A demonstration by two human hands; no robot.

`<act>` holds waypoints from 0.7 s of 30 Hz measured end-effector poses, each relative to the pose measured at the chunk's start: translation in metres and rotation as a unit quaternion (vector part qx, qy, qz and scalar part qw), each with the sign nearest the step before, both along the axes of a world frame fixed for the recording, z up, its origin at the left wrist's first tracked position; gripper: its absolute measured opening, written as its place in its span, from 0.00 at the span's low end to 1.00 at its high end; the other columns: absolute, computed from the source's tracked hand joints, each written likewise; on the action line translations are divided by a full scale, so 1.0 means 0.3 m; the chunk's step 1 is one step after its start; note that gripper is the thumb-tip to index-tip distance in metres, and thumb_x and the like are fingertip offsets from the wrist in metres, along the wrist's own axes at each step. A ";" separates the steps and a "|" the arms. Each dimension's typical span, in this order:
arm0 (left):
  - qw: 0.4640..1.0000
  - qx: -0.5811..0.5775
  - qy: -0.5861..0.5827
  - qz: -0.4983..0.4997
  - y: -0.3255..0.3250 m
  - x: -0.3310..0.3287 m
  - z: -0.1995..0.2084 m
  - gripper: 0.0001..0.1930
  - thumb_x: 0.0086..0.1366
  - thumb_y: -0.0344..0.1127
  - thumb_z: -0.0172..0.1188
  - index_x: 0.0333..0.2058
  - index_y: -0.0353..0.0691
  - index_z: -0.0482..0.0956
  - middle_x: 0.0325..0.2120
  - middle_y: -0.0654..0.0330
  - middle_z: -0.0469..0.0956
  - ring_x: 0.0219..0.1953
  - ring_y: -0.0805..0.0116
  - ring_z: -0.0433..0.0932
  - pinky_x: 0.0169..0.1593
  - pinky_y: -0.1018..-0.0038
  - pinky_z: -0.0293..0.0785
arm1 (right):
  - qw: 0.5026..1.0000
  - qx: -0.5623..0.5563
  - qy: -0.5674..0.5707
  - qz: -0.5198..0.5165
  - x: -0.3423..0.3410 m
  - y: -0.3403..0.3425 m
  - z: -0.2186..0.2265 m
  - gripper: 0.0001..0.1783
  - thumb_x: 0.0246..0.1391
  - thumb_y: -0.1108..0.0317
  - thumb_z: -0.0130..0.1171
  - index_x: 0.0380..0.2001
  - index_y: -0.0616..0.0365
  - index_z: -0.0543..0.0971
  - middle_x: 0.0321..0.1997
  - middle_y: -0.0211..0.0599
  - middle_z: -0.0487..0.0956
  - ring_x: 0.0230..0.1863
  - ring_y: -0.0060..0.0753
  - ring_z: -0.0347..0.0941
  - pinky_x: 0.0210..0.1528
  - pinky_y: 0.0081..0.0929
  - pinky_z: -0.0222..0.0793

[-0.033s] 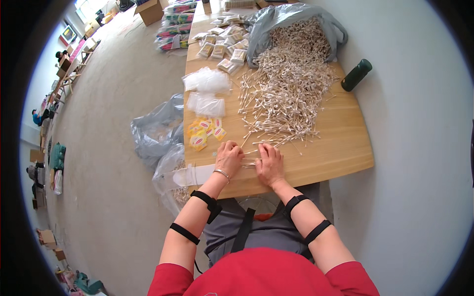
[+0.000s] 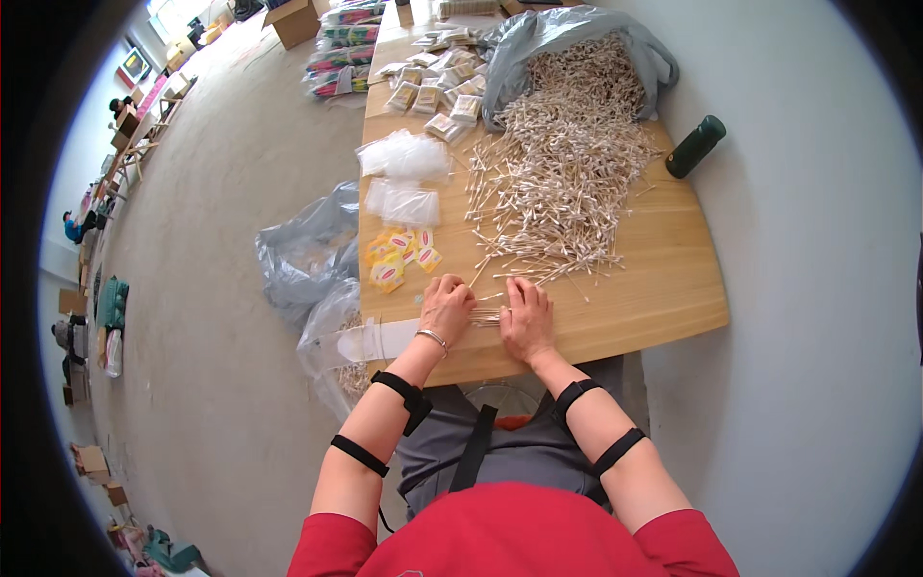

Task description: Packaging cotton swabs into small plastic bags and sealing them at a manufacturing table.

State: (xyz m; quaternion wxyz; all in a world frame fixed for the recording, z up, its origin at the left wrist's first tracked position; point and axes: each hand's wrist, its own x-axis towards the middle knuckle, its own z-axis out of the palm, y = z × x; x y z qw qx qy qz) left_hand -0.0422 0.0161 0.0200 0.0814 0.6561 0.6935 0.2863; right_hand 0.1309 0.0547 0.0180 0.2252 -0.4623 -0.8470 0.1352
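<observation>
Between my two hands, near the table's front edge, lies a small row of cotton swabs [image 2: 487,316], side by side. My left hand [image 2: 447,310], with a bracelet at the wrist, closes over the left ends of them. Curled fingers of my right hand [image 2: 527,319] hold the right ends. The fingertips partly hide the swabs. Just beyond my hands spreads a big heap of loose cotton swabs [image 2: 577,163], spilling from a grey plastic bag [image 2: 510,72]. Yellow and white paper cards [image 2: 389,262] lie beyond my left hand. A white strip [image 2: 389,339] sits beside my left wrist.
Clear plastic sachets [image 2: 404,204] are stacked past the cards, with filled small packets [image 2: 428,99] farther back. A dark green bottle [image 2: 694,147] stands at the table's right edge by the wall. Plastic bags [image 2: 312,255] hang by the left edge. Other people are far left.
</observation>
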 end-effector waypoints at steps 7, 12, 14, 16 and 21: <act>0.996 0.042 -0.030 0.072 -0.005 0.047 0.003 0.06 0.51 0.32 0.62 0.30 0.42 0.79 0.36 0.58 0.74 0.42 0.57 0.71 0.48 0.65 0.66 | 1.000 -0.004 0.021 0.004 0.001 -0.001 -0.007 0.27 0.47 0.66 0.50 0.54 0.58 0.68 0.56 0.38 0.66 0.58 0.41 0.59 0.59 0.39 0.56; 0.987 -0.024 -0.076 0.137 0.053 0.060 0.007 0.06 0.53 0.31 0.61 0.31 0.41 0.79 0.32 0.55 0.75 0.40 0.55 0.72 0.46 0.66 0.68 | 0.996 -0.004 0.091 0.010 0.015 0.010 -0.019 0.23 0.46 0.71 0.48 0.49 0.58 0.71 0.53 0.37 0.68 0.56 0.41 0.61 0.58 0.38 0.57; 0.988 -0.041 -0.078 0.129 0.053 0.054 0.005 0.05 0.52 0.31 0.61 0.30 0.41 0.79 0.31 0.55 0.75 0.40 0.56 0.72 0.45 0.66 0.68 | 0.996 -0.006 0.085 0.010 0.014 0.010 -0.021 0.22 0.46 0.71 0.48 0.49 0.58 0.72 0.53 0.37 0.68 0.56 0.41 0.61 0.58 0.37 0.57; 0.988 -0.058 -0.079 0.122 0.043 0.039 0.000 0.05 0.52 0.31 0.62 0.29 0.41 0.80 0.31 0.55 0.75 0.39 0.56 0.72 0.45 0.66 0.69 | 0.997 -0.008 0.080 0.010 0.011 0.010 -0.026 0.22 0.47 0.71 0.48 0.48 0.58 0.72 0.53 0.37 0.68 0.56 0.40 0.61 0.58 0.37 0.57; 0.995 -0.046 -0.069 0.057 -0.047 0.018 -0.010 0.07 0.51 0.33 0.63 0.30 0.40 0.79 0.33 0.56 0.75 0.42 0.57 0.71 0.47 0.65 0.68 | 0.998 0.007 0.062 0.001 0.002 0.006 -0.027 0.22 0.48 0.70 0.49 0.49 0.59 0.72 0.53 0.35 0.68 0.56 0.41 0.61 0.57 0.37 0.58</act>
